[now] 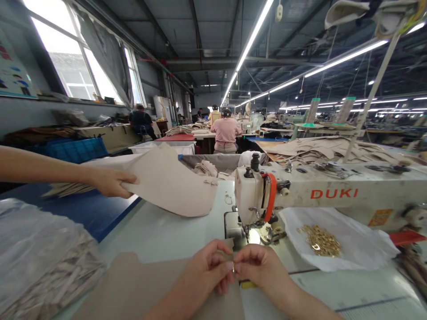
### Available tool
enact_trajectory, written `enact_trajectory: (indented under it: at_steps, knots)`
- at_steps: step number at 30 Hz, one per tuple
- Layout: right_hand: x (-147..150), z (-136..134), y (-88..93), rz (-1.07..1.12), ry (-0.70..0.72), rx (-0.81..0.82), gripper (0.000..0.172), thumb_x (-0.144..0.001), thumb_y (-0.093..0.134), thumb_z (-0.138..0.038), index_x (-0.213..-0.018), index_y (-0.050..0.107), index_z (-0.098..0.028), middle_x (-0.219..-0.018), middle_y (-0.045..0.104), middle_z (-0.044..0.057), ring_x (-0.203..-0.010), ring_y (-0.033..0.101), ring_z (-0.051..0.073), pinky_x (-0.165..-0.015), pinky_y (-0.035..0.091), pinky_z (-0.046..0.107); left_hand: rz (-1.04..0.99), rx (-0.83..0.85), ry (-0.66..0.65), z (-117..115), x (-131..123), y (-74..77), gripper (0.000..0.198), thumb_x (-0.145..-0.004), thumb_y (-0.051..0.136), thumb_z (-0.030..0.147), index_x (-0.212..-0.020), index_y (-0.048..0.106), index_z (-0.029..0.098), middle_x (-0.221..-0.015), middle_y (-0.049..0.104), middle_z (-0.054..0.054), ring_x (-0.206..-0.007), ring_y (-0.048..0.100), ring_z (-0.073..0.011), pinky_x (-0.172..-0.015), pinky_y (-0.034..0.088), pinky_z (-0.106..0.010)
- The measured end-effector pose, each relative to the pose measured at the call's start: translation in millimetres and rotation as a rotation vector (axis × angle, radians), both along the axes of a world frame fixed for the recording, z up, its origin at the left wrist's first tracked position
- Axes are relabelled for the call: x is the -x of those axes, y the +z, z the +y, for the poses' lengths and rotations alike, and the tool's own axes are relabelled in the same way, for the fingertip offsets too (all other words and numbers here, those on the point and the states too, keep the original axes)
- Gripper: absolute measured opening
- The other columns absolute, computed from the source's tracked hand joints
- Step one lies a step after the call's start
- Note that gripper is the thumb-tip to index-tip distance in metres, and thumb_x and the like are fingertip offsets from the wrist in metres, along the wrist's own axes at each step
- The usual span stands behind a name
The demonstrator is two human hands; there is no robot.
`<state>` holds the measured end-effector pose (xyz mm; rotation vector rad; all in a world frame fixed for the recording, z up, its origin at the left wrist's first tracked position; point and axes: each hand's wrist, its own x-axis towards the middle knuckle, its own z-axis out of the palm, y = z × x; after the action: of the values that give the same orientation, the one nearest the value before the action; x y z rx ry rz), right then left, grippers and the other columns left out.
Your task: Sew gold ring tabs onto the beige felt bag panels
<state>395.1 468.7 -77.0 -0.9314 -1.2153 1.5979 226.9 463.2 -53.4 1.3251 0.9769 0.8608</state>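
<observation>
My left hand (pixel 213 269) and my right hand (pixel 262 271) meet in a pinch just in front of the sewing machine's needle area. Between their fingertips shows a small gold metal piece (pixel 233 267), mostly hidden. A narrow beige bit of fabric (pixel 229 243) sticks up behind my left fingers. Under my left hand and forearm lies a large beige fabric panel (pixel 130 284). The sewing machine (pixel 255 195), marked DUKI, stands beyond my hands with its lamp lit. To the right, a white plastic bag (pixel 360 249) holds a heap of gold metal rings (pixel 322 241).
From the left a co-worker's hand (pixel 111 180) holds another beige panel (pixel 176 184) over the table. A clear plastic bag of beige strips (pixel 43 266) sits at the left. Stacked beige pieces (pixel 327 149) lie behind the machine. Another person in pink (pixel 226 133) sits ahead.
</observation>
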Motion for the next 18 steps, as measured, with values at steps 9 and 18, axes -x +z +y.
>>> enact_trajectory:
  at_steps: [9, 18]
  knots:
    - [-1, -2, 5.4, 0.057, -0.024, 0.068, 0.042, -0.053, 0.085, -0.048, -0.07, 0.065, -0.016, -0.061, 0.063, 0.0, -0.058, 0.061, 0.015, -0.061, 0.049, 0.027, -0.113, 0.198, 0.001, 11, -2, 3.5, 0.041, -0.054, 0.081, 0.044, -0.072, 0.058, 0.015, -0.055, 0.062, 0.002, -0.047, 0.054, -0.0093, -0.048, 0.041, -0.021]
    - [1, -10, 3.0, 0.022, 0.085, -0.067, 0.038, -0.068, 0.074, -0.052, -0.076, 0.06, -0.018, -0.065, 0.065, 0.001, -0.063, 0.063, 0.017, -0.062, 0.048, 0.027, -0.042, 0.162, 0.011, 3, -6, 1.0, 0.021, -0.056, 0.069, 0.026, -0.064, 0.052, 0.017, -0.052, 0.057, 0.004, -0.046, 0.05, -0.0092, -0.051, 0.042, -0.024]
